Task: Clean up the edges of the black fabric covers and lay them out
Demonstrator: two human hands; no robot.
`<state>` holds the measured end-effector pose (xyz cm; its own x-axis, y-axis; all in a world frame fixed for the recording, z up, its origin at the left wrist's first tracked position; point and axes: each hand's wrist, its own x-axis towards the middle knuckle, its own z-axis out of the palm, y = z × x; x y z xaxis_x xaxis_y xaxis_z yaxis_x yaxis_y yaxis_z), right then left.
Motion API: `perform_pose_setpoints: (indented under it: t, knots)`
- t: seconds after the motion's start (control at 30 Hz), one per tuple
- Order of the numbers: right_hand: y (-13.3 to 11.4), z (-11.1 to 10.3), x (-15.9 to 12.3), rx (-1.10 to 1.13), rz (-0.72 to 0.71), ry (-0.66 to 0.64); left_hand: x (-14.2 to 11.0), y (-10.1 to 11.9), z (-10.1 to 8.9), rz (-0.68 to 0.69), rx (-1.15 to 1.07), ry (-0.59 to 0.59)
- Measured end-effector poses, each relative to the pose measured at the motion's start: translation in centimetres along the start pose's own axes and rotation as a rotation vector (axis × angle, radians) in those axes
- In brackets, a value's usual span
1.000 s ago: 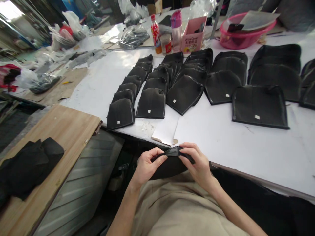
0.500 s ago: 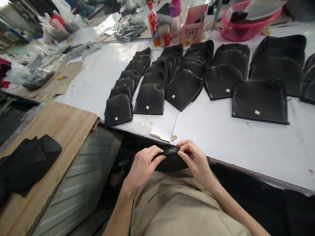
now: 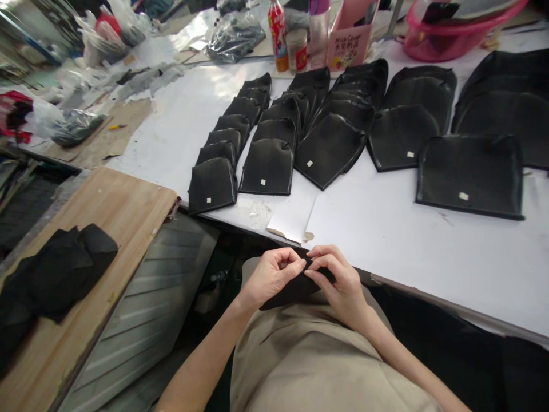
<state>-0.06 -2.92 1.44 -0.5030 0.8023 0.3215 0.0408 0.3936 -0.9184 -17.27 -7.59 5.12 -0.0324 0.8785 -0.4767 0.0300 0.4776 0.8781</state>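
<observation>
Close to my lap and below the table edge is a black piece of material [image 3: 291, 290], its upper edge pinched by both hands. My left hand [image 3: 271, 277] is closed, thumb and forefinger pressed together on that edge. Beside it, almost touching, my right hand [image 3: 341, 280] pinches the same edge with bent fingers. The fingers hide part of the edge. On the table in front lie overlapping rows of flat black pieces, among them a front piece [image 3: 213, 186] and a right-hand one [image 3: 470, 176], each with a small white sticker.
The white table [image 3: 377, 229] spans the view. At its back stand a bottle [image 3: 278, 34], a jar [image 3: 297, 50], a pink box [image 3: 349, 40] and a pink basin [image 3: 433, 40]. On my left, black cloth [image 3: 60, 274] lies on a wooden board [image 3: 137, 197]. A yellow cutter [image 3: 116, 127] lies farther back.
My left hand has moved right along the edge of the black piece, closing the gap to my right hand. The fold that was visible between them is now covered. The view has shifted slightly.
</observation>
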Motion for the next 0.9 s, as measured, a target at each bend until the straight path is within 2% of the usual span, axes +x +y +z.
perform_pose_setpoints:
  t: [0.2,0.27,0.4,0.47,0.6,0.9]
  knots:
    - [0.0,0.0,0.0,0.050,0.066,-0.010,0.5,0.0,0.4,0.024,-0.034,0.052]
    - [0.0,-0.2,0.1,0.109,0.165,-0.015,0.6,-0.1,0.4,0.033,-0.040,0.060]
    - [0.1,-0.7,0.6,0.321,0.453,-0.080,0.6,-0.3,0.5,0.042,-0.023,0.063]
    - [0.1,-1.0,1.0,0.405,0.524,-0.127,0.6,-0.3,0.6,0.053,0.007,0.061]
    - [0.0,-1.2,1.7,0.443,0.568,-0.146,0.5,-0.1,0.9,0.073,0.077,0.051]
    - [0.0,-0.6,1.6,0.479,0.639,-0.078,0.4,-0.2,1.5,0.087,0.148,0.069]
